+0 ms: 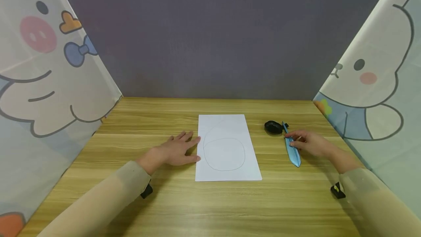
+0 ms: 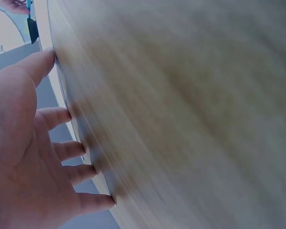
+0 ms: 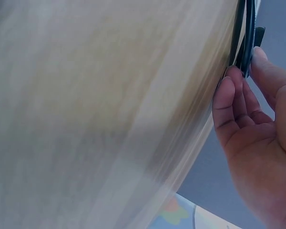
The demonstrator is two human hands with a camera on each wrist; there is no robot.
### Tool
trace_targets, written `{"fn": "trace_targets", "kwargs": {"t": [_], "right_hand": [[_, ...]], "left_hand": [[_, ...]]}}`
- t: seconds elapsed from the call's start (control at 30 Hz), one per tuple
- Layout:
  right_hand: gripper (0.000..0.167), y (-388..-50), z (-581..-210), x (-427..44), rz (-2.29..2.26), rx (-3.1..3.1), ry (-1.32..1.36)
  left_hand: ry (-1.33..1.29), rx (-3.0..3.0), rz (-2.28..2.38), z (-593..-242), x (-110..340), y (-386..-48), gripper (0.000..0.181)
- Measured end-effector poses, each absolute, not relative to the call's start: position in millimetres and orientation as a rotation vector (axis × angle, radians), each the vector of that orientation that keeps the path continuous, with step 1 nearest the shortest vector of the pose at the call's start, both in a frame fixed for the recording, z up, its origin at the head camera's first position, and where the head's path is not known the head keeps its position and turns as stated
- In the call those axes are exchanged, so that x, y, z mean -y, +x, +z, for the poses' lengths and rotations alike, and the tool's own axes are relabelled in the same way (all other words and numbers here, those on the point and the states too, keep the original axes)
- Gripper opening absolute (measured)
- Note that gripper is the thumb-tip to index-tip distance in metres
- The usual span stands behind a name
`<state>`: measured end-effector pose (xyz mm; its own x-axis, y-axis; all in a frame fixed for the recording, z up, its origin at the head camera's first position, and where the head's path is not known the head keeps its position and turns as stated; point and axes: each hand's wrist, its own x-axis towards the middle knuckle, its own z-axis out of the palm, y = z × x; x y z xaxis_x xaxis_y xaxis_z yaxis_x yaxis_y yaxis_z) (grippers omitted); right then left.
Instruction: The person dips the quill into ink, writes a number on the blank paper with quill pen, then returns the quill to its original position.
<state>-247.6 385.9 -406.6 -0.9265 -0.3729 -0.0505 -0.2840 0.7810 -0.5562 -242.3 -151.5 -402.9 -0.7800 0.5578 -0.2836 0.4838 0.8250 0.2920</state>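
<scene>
A white sheet of paper [image 1: 226, 127] lies on the table, bearing a thin pencil-like outline: a rounded shape with a fainter curve above it. My left hand [image 1: 177, 151] rests beside its left edge, fingers spread and fairly straight, thumb and index fingertip touching the paper's border. The left wrist view shows the same hand [image 2: 33, 138] with its fingertips down at the surface. My right hand [image 1: 307, 142] pinches a slim, light-blue, pouch-like case [image 1: 292, 154] with a dark line along it. In the right wrist view, thumb and fingers of that hand [image 3: 257, 119] meet at its narrow, dark-looking edges.
A glossy black rounded object [image 1: 273, 127] lies just left of the case's upper end; its kind is unclear. The wooden table [image 1: 230, 207] ends at a dark grey panel [image 1: 210, 46]. Cartoon-printed sheets [image 1: 371, 101] stand along both sides.
</scene>
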Motion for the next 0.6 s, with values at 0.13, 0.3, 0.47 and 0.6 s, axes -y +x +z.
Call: {"fn": "trace_targets", "kwargs": {"t": [0.13,0.3,0.47,0.6], "right_hand": [[0.040,-247.6,-406.8,-387.6,-0.832,-2.821,-0.521],[0.039,-246.5,-406.3,-386.8,-0.841,-2.817,-0.521],[0.039,-245.2,-406.1,-386.4,-0.843,-2.821,-0.524],[0.039,-244.8,-405.9,-386.5,-0.853,-2.820,-0.533]], "left_hand": [[0.782,-2.647,0.288,-402.3,151.6,-241.8,0.085],[0.774,-2.647,0.285,-401.4,151.8,-241.3,0.085],[0.769,-2.646,0.289,-400.2,151.4,-240.7,0.084],[0.764,-2.647,0.303,-399.9,151.1,-241.1,0.085]]}}
